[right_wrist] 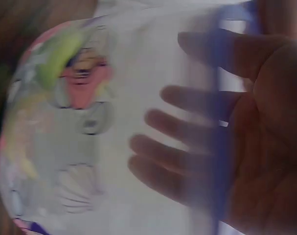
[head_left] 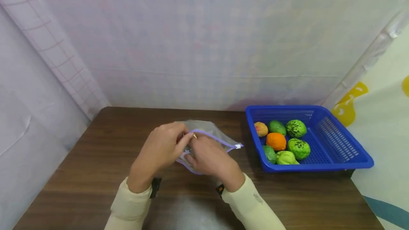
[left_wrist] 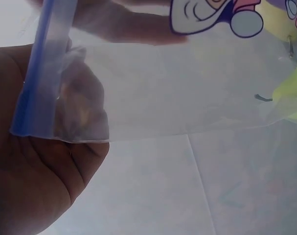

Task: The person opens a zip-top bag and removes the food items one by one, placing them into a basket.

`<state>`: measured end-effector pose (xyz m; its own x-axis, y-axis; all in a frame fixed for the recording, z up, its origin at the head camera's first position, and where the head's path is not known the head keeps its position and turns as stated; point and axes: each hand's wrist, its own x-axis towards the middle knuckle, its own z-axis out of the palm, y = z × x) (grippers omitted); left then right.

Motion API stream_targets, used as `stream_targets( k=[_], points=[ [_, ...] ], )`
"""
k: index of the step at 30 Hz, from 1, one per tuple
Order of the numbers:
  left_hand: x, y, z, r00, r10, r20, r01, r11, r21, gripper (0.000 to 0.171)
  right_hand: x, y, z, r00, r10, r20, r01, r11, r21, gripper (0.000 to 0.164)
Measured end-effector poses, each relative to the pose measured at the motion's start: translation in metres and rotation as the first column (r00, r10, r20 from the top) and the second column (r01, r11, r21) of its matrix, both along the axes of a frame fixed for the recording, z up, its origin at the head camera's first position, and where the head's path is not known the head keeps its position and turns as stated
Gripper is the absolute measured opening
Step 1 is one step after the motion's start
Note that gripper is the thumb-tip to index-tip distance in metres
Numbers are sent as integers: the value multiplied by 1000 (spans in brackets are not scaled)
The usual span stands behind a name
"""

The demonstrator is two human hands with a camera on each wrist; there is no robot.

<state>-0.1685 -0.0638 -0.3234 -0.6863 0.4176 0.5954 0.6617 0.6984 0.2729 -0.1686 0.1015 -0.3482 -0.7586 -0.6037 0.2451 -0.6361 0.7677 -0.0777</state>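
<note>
A clear zip bag [head_left: 202,126] with a purple zip strip and a white slider [head_left: 238,146] lies between the hands, its mouth spread apart. My left hand [head_left: 163,147] grips the bag's edge by one end of the strip. My right hand [head_left: 211,156] reaches into the mouth; in the right wrist view its fingers [right_wrist: 163,129] show through the film, stretched out and spread. Cartoon prints, including a shell [right_wrist: 77,188], cover the film. Yellow-green fruit with a dark stem [left_wrist: 290,95] shows through it in the left wrist view. A tiny gold-coloured thing [head_left: 195,136] shows near the left thumb.
A blue plastic basket [head_left: 365,160] stands to the right on the brown wooden table [head_left: 96,162]. It holds several fruits, among them an orange [head_left: 276,141] and dark-spotted green ones [head_left: 298,148]. Pale sheeting [head_left: 204,45] hangs behind the table and at the left.
</note>
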Motion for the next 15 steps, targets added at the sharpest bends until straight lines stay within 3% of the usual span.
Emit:
stream_targets(
  k=[7,15],
  points=[
    [1,0,2,1000,-12,-14,12,1000,1,10,-19,-7,-19,988,-134,82,137,990,-37,36],
    [0,1,3,1000,-8,1,8,1000,-2,10,-32,-13,-30,962,-232,147,224,972,69,38]
  ],
)
